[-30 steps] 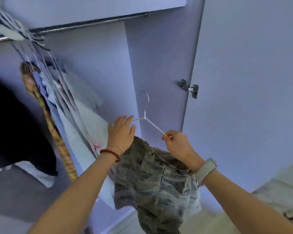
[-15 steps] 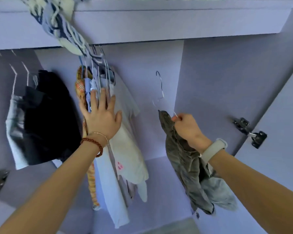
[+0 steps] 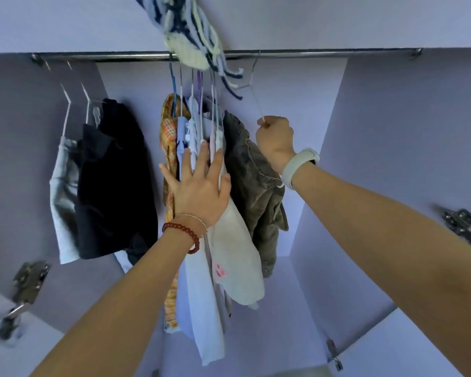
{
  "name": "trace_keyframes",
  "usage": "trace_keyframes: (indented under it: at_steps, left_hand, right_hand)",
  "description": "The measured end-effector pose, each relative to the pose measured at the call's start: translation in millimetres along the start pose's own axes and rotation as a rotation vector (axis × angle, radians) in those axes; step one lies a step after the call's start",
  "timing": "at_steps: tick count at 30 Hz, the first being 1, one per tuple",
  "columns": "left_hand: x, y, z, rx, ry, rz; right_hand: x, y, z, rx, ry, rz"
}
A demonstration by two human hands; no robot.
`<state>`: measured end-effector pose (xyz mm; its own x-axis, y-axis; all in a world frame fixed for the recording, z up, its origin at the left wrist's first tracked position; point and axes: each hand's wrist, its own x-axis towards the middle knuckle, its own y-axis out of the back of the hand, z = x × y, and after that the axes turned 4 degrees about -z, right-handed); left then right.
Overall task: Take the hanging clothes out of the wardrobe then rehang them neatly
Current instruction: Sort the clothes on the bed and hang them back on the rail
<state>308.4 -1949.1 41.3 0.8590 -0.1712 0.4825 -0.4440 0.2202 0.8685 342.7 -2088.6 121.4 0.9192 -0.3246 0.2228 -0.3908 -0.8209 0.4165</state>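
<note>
The wire hanger [image 3: 252, 77] now hooks the rail [image 3: 324, 53]; her right hand [image 3: 275, 138] still pinches its arm, camouflage garment [image 3: 252, 175] hung, left hand [image 3: 199, 183] spread flat on 1 bunch of shirts [image 3: 201, 137].

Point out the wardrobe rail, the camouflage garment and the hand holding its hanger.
wardrobe rail [image 3: 324, 53], head view, bare metal right of the scarf.
camouflage garment [image 3: 252, 183], head view, mid-fabric.
right hand [image 3: 276, 138], head view, back of the hand.

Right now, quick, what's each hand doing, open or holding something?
Left hand: open, fingers spread flat against the hanging clothes.
Right hand: closed, gripping the white hanger that carries the camouflage garment.
</note>
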Motion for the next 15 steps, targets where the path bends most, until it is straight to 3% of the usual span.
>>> trace_keyframes:
  at_steps: [6, 13, 15]
  left_hand:
    - [-1, 2, -5, -0.112, 0.012, -0.112]
    - [-3, 0, 2, -0.136, 0.025, -0.120]
    - [-2, 1, 1, -0.126, 0.020, -0.115]
  right_hand:
    - [14, -22, 8, -0.011, -0.113, -0.088]
    - [15, -13, 28, 0.121, -0.162, -0.214]
    - [16, -7, 37, 0.134, -0.143, -0.166]
